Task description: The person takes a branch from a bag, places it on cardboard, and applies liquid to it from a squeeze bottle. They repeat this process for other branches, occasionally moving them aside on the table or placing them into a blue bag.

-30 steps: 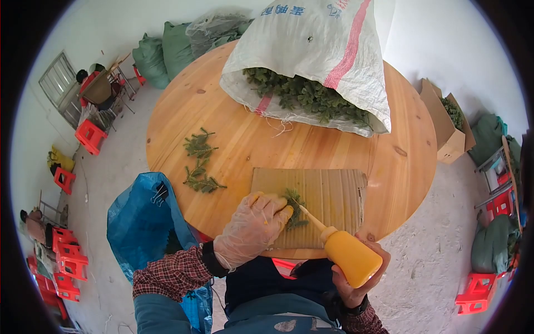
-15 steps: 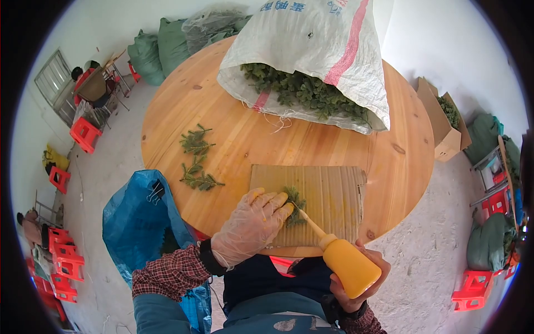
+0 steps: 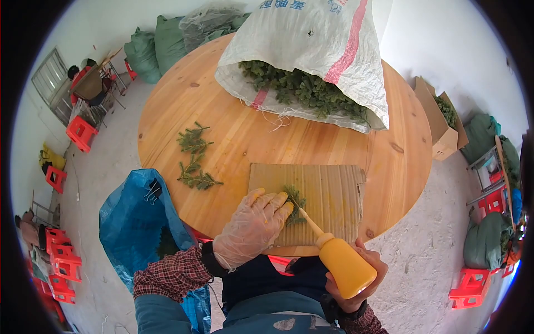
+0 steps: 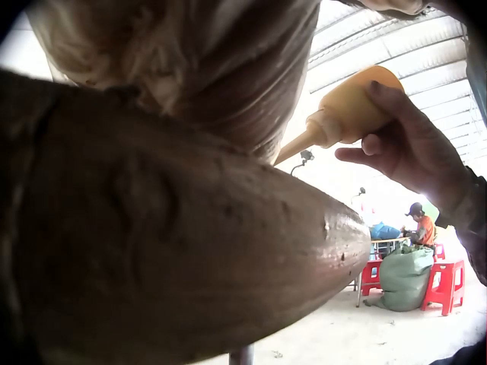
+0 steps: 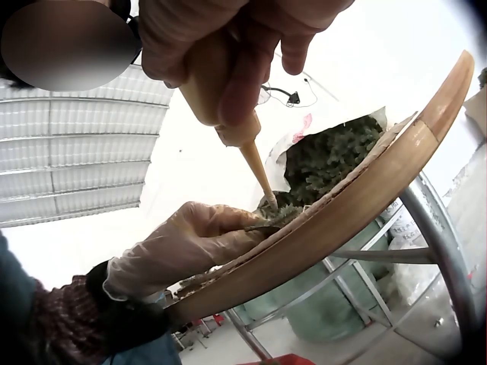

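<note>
On the cardboard sheet (image 3: pixel 334 195) lies a small green sprig (image 3: pixel 295 213). My gloved left hand (image 3: pixel 253 225) pinches the sprig's left edge between thumb and fingers; the right wrist view shows this hand (image 5: pixel 183 247) low over the board. My bare right hand (image 3: pixel 364 275) grips a yellow squeeze bottle (image 3: pixel 346 268), its long nozzle (image 3: pixel 310 221) slanting down to the sprig. In the left wrist view the right hand (image 4: pixel 418 144) is wrapped round the bottle (image 4: pixel 354 106). The nozzle's tip is partly lost among the needles.
A white woven sack (image 3: pixel 300 39) of greenery lies at the table's back. Loose sprigs (image 3: pixel 193 139) rest on the round table (image 3: pixel 233 156) at left. An open blue bag (image 3: pixel 128 206) stands at its front-left edge. A carton (image 3: pixel 439 131) stands beyond the right edge.
The bottle's body has swung slightly down and left while its nozzle stays at the sprig. My left hand keeps its place on the cardboard. The head view has shifted a little.
</note>
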`<state>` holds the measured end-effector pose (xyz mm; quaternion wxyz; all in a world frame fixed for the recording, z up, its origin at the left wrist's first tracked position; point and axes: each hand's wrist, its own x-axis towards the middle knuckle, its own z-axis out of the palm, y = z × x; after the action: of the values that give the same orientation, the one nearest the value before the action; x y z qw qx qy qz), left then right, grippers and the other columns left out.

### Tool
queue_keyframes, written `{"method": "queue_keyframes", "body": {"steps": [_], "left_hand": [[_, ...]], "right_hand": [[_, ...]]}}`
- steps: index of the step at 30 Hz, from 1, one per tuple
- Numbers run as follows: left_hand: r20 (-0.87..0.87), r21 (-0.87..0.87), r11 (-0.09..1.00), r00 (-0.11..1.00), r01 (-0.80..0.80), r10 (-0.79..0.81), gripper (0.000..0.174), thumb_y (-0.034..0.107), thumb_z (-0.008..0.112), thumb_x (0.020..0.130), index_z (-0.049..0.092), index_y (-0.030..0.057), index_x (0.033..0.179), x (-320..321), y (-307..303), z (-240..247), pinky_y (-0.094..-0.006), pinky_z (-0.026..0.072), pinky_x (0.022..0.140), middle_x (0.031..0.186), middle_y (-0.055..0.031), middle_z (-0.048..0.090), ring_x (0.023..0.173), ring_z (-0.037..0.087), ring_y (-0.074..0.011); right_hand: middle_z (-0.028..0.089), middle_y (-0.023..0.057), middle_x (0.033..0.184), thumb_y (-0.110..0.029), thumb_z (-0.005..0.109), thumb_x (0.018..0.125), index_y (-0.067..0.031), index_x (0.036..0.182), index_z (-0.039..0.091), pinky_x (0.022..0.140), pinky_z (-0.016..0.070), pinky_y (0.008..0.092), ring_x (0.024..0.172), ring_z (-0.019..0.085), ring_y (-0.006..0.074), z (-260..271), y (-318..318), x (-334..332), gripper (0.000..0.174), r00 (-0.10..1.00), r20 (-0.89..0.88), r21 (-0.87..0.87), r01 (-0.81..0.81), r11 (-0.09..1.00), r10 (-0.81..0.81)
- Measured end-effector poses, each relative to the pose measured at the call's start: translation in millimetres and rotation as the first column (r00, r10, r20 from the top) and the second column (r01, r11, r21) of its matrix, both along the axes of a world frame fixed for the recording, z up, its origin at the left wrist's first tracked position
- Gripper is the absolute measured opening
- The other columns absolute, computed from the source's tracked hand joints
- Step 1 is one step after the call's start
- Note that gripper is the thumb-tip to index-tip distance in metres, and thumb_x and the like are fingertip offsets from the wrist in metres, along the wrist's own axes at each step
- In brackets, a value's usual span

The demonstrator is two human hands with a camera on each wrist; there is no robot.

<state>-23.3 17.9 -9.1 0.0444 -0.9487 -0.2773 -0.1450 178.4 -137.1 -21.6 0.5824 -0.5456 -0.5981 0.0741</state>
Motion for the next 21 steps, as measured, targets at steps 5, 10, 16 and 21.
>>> {"method": "queue_keyframes", "body": {"steps": [5,10,16,21], "left_hand": [[0.013,0.004,1.000,1.000,0.015,-0.015,0.043,0.019,0.061,0.086,0.062,0.0032,0.126,-1.3,1.2,-1.4,-0.0460,0.0367,0.110,0.129,-0.0156,0.062,0.119,0.058,-0.0262],[0.012,-0.003,1.000,1.000,0.014,-0.014,0.043,0.019,0.058,0.086,0.062,0.0008,0.126,-0.7,-0.1,-2.5,-0.0459,0.0367,0.110,0.129,-0.0176,0.062,0.121,0.058,-0.0275],[0.023,0.042,0.999,1.000,-0.008,0.007,0.037,0.018,0.065,0.084,0.066,0.0061,0.120,0.3,-1.3,-3.2,-0.0456,0.0364,0.109,0.125,-0.0119,0.063,0.118,0.058,-0.0232],[0.023,0.064,0.998,1.000,-0.013,0.011,0.037,0.018,0.065,0.085,0.066,0.0049,0.120,1.4,-2.5,-4.0,-0.0459,0.0366,0.109,0.125,-0.0125,0.063,0.118,0.058,-0.0243]], "right_hand": [[0.060,0.0162,0.111,-0.038,0.086,0.074,-0.0041,0.127,0.038,0.110,0.0402,0.0554,0.104,0.062,0.0304,1.3,-4.4,-2.4,0.079,1.000,-0.006,-0.019,0.004,1.000,-0.004],[0.060,0.0163,0.111,-0.038,0.086,0.074,-0.0045,0.127,0.038,0.110,0.0398,0.0558,0.105,0.062,0.0301,0.0,-7.1,-4.0,0.079,0.999,-0.027,-0.012,0.019,1.000,-0.019],[0.060,0.0161,0.110,-0.040,0.086,0.075,-0.0051,0.127,0.038,0.110,0.0395,0.0567,0.105,0.062,0.0297,3.2,-4.1,-1.5,0.079,0.999,0.027,0.012,0.024,1.000,-0.024],[0.061,0.0158,0.111,-0.042,0.085,0.075,-0.0056,0.126,0.038,0.110,0.0391,0.0574,0.104,0.062,0.0289,4.9,-3.2,-2.4,0.079,0.999,0.039,-0.022,0.021,1.000,-0.020]]}}
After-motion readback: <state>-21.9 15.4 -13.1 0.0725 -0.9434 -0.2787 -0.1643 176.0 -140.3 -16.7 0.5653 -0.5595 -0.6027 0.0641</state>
